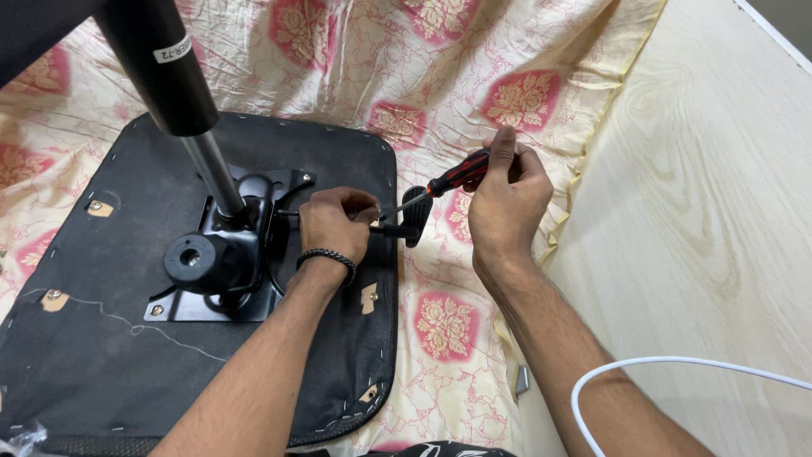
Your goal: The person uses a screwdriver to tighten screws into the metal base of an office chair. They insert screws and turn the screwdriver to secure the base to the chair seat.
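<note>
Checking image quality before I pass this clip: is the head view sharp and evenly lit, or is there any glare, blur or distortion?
Head view: even, soft light, faint shadows under both hands; left hand, right hand and screwdriver are sharp; a mild sheen runs along the chrome gas-lift rod; the white cable near the lens looks slightly soft; no obvious distortion.

Black seat underside point(110, 338) showing silver staples, black metal plate point(222, 254), silver and black gas cylinder point(182, 110), red-and-black screwdriver point(444, 182), black lever point(406, 224), black braided bracelet point(328, 256), cream sheet point(448, 76) showing pink floral medallions, pale woodgrain board point(702, 220) lying at three o'clock, white cable point(643, 366)
</note>
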